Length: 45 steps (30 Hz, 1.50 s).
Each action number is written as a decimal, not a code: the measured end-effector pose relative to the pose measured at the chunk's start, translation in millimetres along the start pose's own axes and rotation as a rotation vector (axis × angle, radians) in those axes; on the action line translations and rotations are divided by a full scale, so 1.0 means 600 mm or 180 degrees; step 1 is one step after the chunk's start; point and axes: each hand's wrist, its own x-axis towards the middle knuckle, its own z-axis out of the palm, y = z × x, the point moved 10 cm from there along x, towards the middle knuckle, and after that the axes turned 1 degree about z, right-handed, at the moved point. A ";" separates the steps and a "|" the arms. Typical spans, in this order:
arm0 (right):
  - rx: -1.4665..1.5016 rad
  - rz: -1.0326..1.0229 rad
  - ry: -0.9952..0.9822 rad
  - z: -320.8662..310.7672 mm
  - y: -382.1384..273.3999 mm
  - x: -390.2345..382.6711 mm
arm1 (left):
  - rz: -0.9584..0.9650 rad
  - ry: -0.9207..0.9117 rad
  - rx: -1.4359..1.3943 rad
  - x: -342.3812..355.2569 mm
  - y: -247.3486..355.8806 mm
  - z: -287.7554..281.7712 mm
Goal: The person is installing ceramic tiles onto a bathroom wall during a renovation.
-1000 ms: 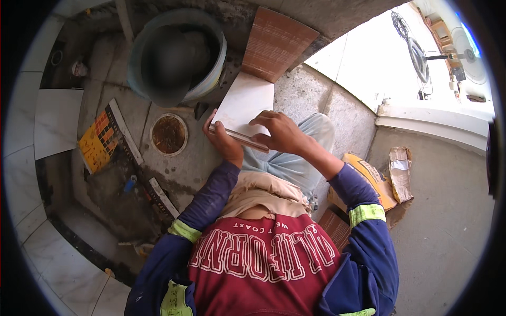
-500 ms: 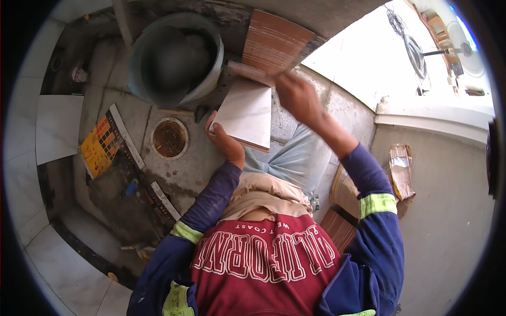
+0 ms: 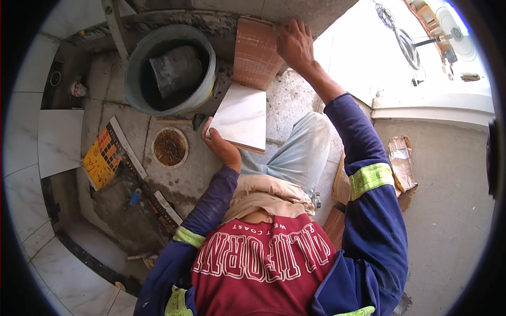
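My left hand (image 3: 224,147) grips the left edge of a white, grey-veined tile (image 3: 240,116) with a reddish edge, held above my legs. Up at the top, my right hand (image 3: 295,45) is curled at the upper right edge of a terracotta-coloured tile (image 3: 253,55), which stands against the grey wall just beyond the white tile, its ridged face showing. The fingertips of my right hand are partly hidden at that edge.
A bucket (image 3: 132,68) with dark contents stands upper left, near a round drain (image 3: 169,148). Yellow cardboard (image 3: 97,166), a blue tool (image 3: 135,196) and a white tile (image 3: 59,139) lie left. Torn paper (image 3: 401,163) is at right; a bright opening with cables (image 3: 406,47) is upper right.
My right hand has left the white tile, carrying a narrow piece upward, and is now at the terracotta tile's top edge. My left hand still holds the white tile.
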 end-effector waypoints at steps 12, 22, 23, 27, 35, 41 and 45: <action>0.3032 -0.0032 -0.2915 -0.005 -0.207 -0.190 | -0.0298 -0.0628 -0.0594 0.025 -0.014 0.059; 0.2816 -0.0069 -0.2738 0.006 -0.162 -0.134 | 0.0082 -0.1422 0.0392 0.078 0.028 0.149; 0.2795 -0.0105 -0.2706 0.001 -0.163 -0.126 | 0.0126 -0.1416 0.0368 0.083 0.027 0.152; 0.2048 0.0050 -0.2530 -0.030 -0.154 -0.085 | 0.0161 -0.1421 0.0250 0.097 0.022 0.184; 0.0756 0.0348 -0.1815 0.031 -0.027 -0.059 | 0.0400 -0.1362 0.0909 0.124 0.043 0.226; 0.0984 0.0331 -0.1478 -0.203 0.068 -0.026 | 0.0845 -0.1200 0.1317 0.140 0.068 0.250; 0.0978 0.0198 -0.1173 -0.408 0.102 0.002 | 0.0777 -0.1462 0.1685 0.191 0.054 0.304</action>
